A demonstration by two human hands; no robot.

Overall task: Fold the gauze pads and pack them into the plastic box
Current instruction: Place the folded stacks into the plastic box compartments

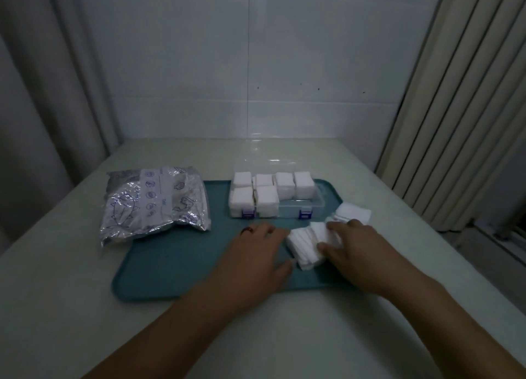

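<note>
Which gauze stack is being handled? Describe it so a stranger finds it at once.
Start at the teal tray. Near its front right, between the left hand and right hand, lies a gauze stack. Unlike the stacks in the plastic box, it lies loose and fanned.

Dim, bluish, soft wide-angle view

Light is weak and even, with no hard shadows. Small glints sit on the foil bag and the clear box lid. Edges bow outward; fine detail is smeared throughout.

Clinic-like room: tiled wall, curtains
</note>
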